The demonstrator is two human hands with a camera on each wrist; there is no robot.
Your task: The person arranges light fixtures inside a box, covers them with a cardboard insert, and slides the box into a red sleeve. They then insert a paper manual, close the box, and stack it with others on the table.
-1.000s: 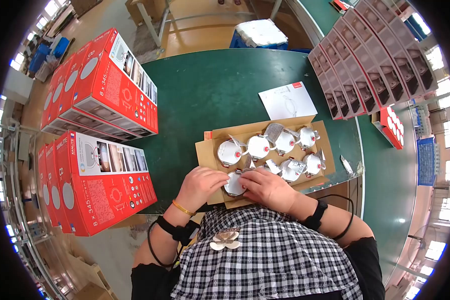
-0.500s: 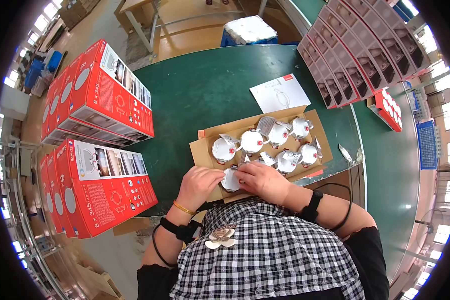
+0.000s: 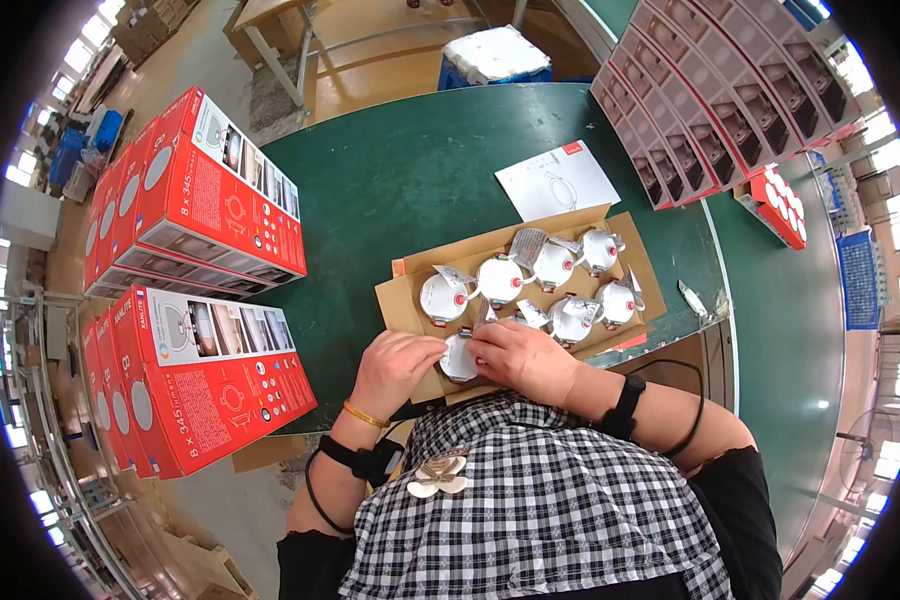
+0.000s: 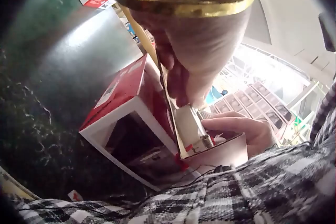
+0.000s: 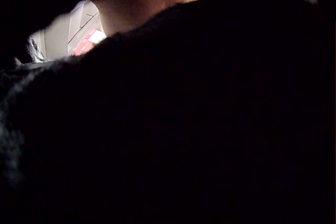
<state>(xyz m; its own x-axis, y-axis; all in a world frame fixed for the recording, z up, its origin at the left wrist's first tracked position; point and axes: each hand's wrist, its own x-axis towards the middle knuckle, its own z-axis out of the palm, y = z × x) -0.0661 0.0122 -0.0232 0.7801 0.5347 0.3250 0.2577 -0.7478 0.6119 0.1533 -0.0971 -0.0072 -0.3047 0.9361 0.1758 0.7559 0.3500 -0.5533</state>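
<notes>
A white round downlight (image 3: 457, 358) sits in the near left corner of an open cardboard box (image 3: 398, 312). My left hand (image 3: 390, 372) pinches its left edge with thumb and fingertips. From the other side, my right hand (image 3: 530, 360) curls its fingers on the light's right edge and partly covers it. Several more downlights (image 3: 443, 298) with red centres and small labels fill two rows of the box. In the left wrist view the left fingers (image 4: 181, 85) reach down inside the box wall, facing the right hand (image 4: 239, 129). The right wrist view is mostly dark.
Red printed cartons (image 3: 220, 390) stand in two groups at the left of the green table (image 3: 370, 150). A white leaflet (image 3: 557, 183) lies behind the box. Stacked cartons (image 3: 720, 100) rise at the back right. A small white tube (image 3: 692, 300) lies right of the box.
The head view has shifted, so the box and hands appear slightly further left and the table higher. Both hands stay at the same downlight, with only slight finger movement.
</notes>
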